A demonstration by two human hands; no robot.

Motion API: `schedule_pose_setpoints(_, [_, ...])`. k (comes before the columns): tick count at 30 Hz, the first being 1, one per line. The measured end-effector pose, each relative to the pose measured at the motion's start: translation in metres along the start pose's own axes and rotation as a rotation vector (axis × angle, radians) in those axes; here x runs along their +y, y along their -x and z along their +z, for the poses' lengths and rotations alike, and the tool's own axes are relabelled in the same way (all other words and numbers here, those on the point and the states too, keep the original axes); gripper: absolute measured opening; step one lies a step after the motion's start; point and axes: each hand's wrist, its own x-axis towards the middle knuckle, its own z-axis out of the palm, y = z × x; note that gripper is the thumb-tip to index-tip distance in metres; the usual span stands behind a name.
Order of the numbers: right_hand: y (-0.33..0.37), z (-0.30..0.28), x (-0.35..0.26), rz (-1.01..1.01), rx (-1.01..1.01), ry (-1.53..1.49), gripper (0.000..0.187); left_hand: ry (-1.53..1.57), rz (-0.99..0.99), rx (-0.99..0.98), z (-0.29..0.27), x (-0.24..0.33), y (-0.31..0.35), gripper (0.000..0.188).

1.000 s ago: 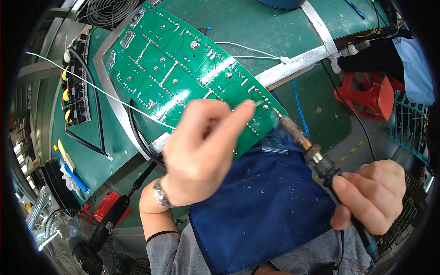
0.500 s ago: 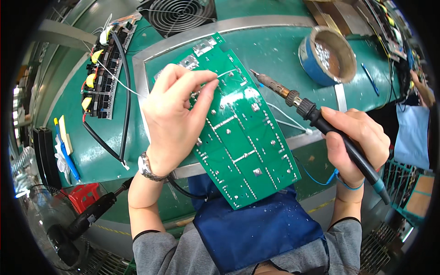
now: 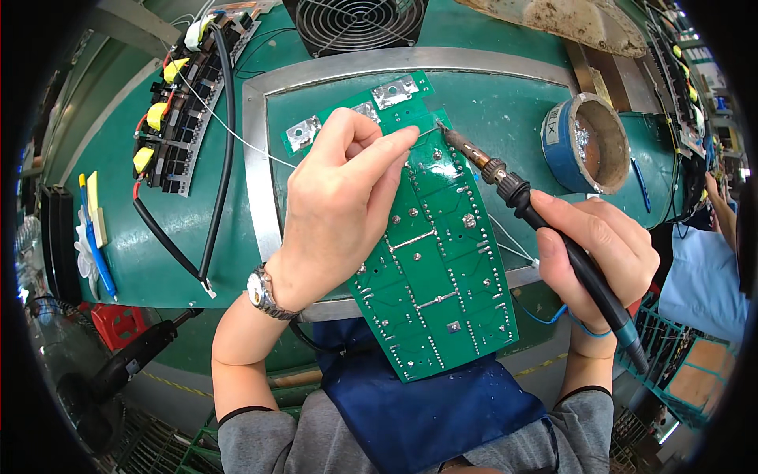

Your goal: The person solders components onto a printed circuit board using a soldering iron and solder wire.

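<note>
A green circuit board [image 3: 438,265] lies tilted over the near edge of the metal frame, solder joints facing up. My left hand [image 3: 335,197] is above its upper left part, thumb and forefinger pinched on a thin solder wire [image 3: 268,155]. A short length of that wire sticks out past the fingertips toward the iron's tip. In my right hand [image 3: 596,245] is a black soldering iron [image 3: 513,192], gripped like a pen. Its tip is at the board's upper edge, by the wire's end; whether they touch I cannot tell.
A black fan [image 3: 355,24] stands at the back. A blue round tub [image 3: 557,146] with solder bits is at the right, beside a blue pen [image 3: 640,186]. At the left lie a component assembly [image 3: 178,110] with black cables and a blue-yellow tool [image 3: 96,245]. The metal frame [image 3: 257,134] surrounds the work spot.
The soldering iron's tip has come down to the board's upper edge, near the wire's end. My left hand still pinches the wire. The whole view has shifted slightly.
</note>
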Motion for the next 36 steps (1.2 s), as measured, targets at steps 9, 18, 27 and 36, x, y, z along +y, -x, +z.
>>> schedule_pose_setpoints(9, [0.006, -0.009, -0.005, 0.045, 0.090, 0.042, 0.020, -0.049, -0.010, 0.040, -0.006, 0.003, 0.004, 0.019])
schedule_pose_setpoints(18, [0.016, -0.006, -0.009, 0.036, 0.083, 0.017, 0.019, 0.012, 0.017, 0.006, -0.002, 0.005, 0.010, 0.020])
schedule_pose_setpoints(27, [0.003, 0.006, -0.009, 0.071, 0.079, 0.043, 0.022, -0.048, 0.003, 0.046, -0.002, -0.002, 0.007, 0.019])
schedule_pose_setpoints(36, [-0.006, 0.011, -0.017, 0.042, 0.075, 0.106, 0.024, 0.005, 0.002, 0.038, -0.003, -0.001, 0.010, 0.025])
